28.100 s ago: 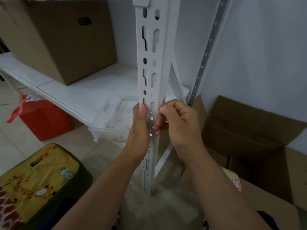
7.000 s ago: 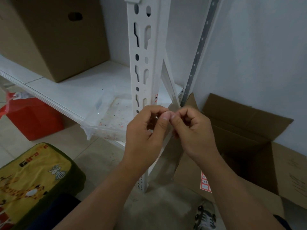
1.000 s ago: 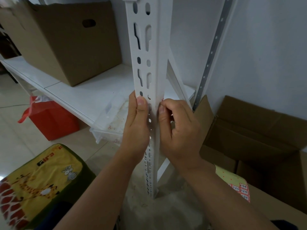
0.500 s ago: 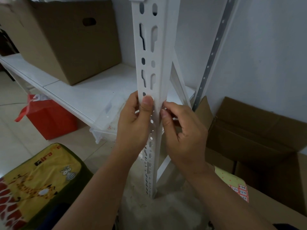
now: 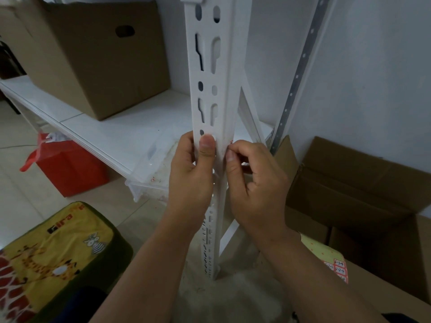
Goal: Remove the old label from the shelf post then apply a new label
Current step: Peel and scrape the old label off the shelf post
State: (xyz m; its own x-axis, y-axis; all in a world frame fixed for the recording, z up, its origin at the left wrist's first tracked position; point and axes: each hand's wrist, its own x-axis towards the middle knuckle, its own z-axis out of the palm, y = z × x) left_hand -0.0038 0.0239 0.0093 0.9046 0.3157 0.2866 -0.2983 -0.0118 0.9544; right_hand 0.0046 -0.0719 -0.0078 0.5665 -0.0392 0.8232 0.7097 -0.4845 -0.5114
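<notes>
Your left hand [image 5: 190,173] gripped the white shelf post [image 5: 211,89], thumb flat on its slotted front face, fingers curled round the left edge. Your right hand [image 5: 254,185] had its fingers curled, fingertips [image 5: 230,156] pinching at the post's right face, where a red-and-white sliver of label [image 5: 231,141] showed; how much was caught could not be told. Risk, as judged: the label could tear or crease if your pinch slipped, and the side face was largely hidden from you. Containers: a clear plastic tray [image 5: 151,169] on the shelf held scattered reddish scraps; the closed cardboard box [image 5: 93,54] hid its contents; the open carton [image 5: 363,183] looked dark inside; a label sheet [image 5: 335,264] lay nearby.
</notes>
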